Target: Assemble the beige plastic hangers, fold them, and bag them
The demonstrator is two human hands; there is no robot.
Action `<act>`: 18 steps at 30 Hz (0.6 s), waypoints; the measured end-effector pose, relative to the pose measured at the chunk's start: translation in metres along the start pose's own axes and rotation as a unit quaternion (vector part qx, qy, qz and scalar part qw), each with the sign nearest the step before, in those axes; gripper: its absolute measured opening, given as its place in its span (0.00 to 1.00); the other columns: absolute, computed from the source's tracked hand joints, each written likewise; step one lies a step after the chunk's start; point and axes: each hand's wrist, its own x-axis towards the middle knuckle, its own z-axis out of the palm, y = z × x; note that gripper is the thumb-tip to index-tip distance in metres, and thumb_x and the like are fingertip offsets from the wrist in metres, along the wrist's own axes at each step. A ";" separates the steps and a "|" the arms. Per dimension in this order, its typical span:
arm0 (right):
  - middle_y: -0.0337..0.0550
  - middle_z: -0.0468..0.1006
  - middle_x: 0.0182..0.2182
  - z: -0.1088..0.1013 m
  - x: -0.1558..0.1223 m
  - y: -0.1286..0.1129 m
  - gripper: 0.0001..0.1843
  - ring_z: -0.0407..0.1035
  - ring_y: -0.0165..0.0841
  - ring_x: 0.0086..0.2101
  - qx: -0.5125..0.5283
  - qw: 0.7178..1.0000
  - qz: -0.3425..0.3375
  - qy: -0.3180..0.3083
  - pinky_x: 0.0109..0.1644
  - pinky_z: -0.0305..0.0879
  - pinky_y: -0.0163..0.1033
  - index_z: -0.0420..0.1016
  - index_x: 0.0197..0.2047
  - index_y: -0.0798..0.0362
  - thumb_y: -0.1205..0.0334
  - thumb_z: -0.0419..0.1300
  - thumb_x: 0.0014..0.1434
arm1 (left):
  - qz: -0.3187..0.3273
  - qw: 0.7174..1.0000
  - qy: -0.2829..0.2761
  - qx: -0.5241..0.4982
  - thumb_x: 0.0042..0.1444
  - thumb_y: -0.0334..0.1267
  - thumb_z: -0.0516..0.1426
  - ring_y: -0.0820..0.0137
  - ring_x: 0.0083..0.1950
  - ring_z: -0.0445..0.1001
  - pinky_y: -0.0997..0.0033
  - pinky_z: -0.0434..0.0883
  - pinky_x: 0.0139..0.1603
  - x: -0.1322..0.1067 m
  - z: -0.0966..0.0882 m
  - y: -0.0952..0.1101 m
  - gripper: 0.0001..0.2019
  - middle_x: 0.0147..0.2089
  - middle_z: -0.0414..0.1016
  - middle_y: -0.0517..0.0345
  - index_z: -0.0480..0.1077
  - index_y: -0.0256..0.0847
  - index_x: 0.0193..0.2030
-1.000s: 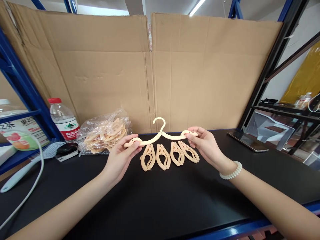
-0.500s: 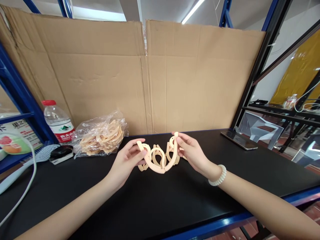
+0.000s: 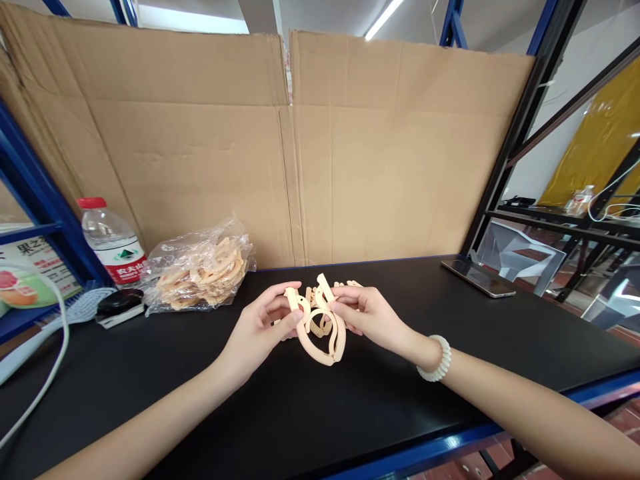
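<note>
In front of me I hold a beige plastic folding hanger [image 3: 312,351], its two curved arms meeting at a joint at the bottom and a rounded hook between them. My left hand [image 3: 263,319] pinches the left arm near its upper end. With thumb and fingers, my right hand [image 3: 367,311] grips the upper part of the right arm. The two arms are drawn close together at the top. Behind it, partly hidden, more beige hanger pieces [image 3: 353,283] lie on the black table [image 3: 320,420].
A clear plastic bag [image 3: 200,270] of similar beige pieces stands at the back left. Near it are a water bottle [image 3: 113,243], a black round object [image 3: 119,303] and a white brush [image 3: 55,327] with a cable. A phone [image 3: 477,278] lies at the right. Cardboard [image 3: 400,153] walls the back.
My hands have come closer together, mostly by the right hand moving left. The hanger's arms have swung inward from a wide U to a narrow loop, slightly lower.
</note>
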 end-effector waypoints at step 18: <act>0.38 0.75 0.24 0.010 -0.001 0.007 0.17 0.68 0.29 0.25 -0.008 0.996 -0.014 0.082 0.28 0.65 0.34 0.77 0.40 0.54 0.50 0.63 0.55 | -0.003 0.999 0.028 0.028 0.48 0.47 0.66 0.61 0.39 0.77 0.70 0.73 0.32 0.000 0.006 0.000 0.24 0.44 0.79 0.48 0.73 0.41 0.52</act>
